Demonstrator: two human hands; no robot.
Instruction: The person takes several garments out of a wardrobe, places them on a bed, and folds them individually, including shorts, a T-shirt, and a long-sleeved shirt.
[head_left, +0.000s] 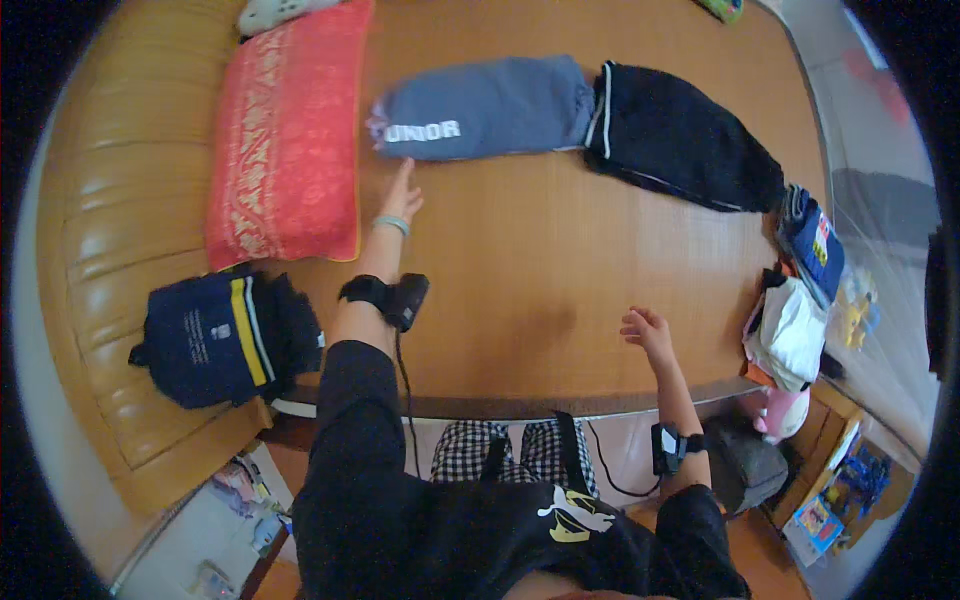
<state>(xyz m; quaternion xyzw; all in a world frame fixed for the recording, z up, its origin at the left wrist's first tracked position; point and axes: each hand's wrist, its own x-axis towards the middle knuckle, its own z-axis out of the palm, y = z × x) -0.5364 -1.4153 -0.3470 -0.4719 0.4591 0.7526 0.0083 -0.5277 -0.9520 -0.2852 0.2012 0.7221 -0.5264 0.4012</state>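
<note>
My left hand [402, 195] reaches forward over the bed-like wooden surface [500, 260], its fingers stretched out close to the near left corner of a folded grey garment [500, 105] with white lettering. Whether the fingertips touch the cloth I cannot tell. To the right of it lies a folded black garment [685, 140] with white edging, its left end against the grey one. My right hand [650, 333] is held above the near right part of the surface, fingers loosely bent and apart, with nothing in them.
A red patterned pillow [295, 140] lies at the left, and a stack of dark clothes [215, 340] with a yellow stripe is nearer. Folded jeans [822, 250] and a pile of white clothes [790, 330] line the right edge. Cables [408, 400] hang from both wrist straps.
</note>
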